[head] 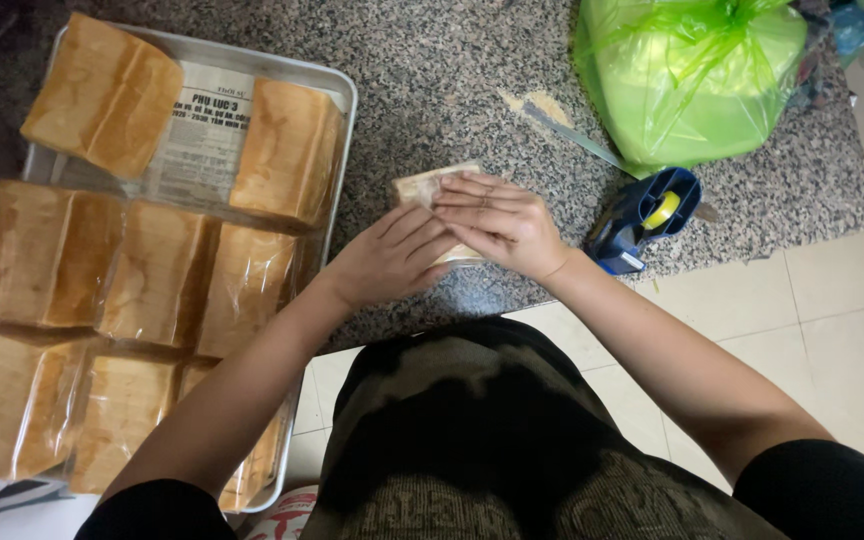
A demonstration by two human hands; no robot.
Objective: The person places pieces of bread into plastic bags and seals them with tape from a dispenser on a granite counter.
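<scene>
At the centre of the frame, both hands lie flat on a small wrapped bread packet (422, 187) on the speckled stone counter (432, 90) — right hand (497, 222) on top, left hand (387, 258) just below-left — its uncovered end pointing to the upper left

Eight wrapped bread loaves (107, 95) sat on the metal tray (337, 85). Right of the tray: one tape dispenser (642, 218), one green bag (692, 75), one knife (577, 135).
</scene>
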